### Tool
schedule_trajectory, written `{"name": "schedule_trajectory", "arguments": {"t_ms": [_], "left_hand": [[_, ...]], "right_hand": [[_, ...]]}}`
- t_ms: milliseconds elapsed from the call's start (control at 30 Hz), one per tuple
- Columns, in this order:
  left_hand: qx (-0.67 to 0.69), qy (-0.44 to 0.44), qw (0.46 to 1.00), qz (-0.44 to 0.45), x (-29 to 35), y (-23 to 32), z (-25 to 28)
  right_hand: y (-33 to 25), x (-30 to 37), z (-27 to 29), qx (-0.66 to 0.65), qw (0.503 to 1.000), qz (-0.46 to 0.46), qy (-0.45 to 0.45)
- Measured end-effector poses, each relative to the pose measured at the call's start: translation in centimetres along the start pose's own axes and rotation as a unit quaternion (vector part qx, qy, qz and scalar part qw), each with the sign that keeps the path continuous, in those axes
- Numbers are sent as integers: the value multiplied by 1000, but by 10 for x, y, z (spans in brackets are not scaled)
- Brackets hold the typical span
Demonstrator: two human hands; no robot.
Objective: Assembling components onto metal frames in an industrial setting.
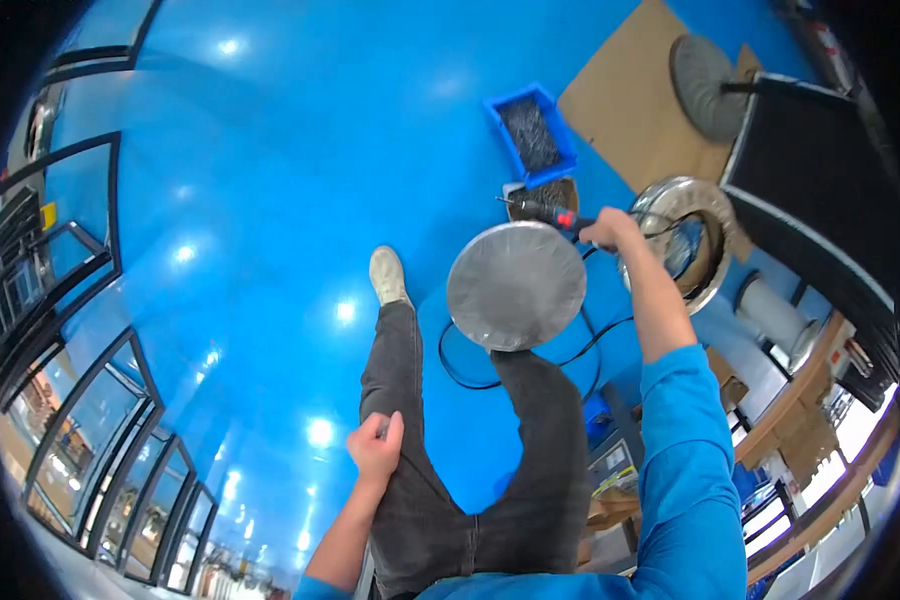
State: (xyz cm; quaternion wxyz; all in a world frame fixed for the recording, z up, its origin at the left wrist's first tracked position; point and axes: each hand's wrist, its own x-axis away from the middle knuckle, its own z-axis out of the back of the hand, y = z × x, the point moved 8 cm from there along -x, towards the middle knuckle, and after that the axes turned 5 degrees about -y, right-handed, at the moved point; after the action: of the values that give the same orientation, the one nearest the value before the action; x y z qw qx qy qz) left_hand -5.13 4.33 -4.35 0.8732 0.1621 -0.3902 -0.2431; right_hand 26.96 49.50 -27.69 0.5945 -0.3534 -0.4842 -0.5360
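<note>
My right hand (613, 230) is wrapped around the grip of a black-and-red power screwdriver (545, 212), its thin bit pointing left. The tool hangs just beyond the far edge of a round grey disc (517, 287) with a shiny, film-like rim. This disc stands in front of my right knee and hides my right foot. My left hand (376, 450) is closed above my left thigh, thumb up; a small greyish bit shows at the fingers, too small to name. A black cable (453, 368) loops on the floor around the disc.
Beyond the disc stand a blue bin (510, 143) of small dark metal pieces and a smaller container (570, 190) of similar pieces. To the right are a film-wrapped ring (715, 270), a cardboard sheet (620, 115), a grey round base (705, 88) and a black panel (805, 150). Black frames (120, 200) line the left.
</note>
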Motion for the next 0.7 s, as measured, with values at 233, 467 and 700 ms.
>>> {"name": "schedule_trajectory", "arguments": {"t_ms": [233,467,700], "left_hand": [[-45,13,999,18,-45,-25,60],[88,13,996,13,-98,-5,209],[166,125,976,65,-128,-57,349]], "right_hand": [[-19,185,6,-227,958,110,135],[-32,350,-58,-288,907,-27,307],[-261,579,101,-620,552,485,275]]}}
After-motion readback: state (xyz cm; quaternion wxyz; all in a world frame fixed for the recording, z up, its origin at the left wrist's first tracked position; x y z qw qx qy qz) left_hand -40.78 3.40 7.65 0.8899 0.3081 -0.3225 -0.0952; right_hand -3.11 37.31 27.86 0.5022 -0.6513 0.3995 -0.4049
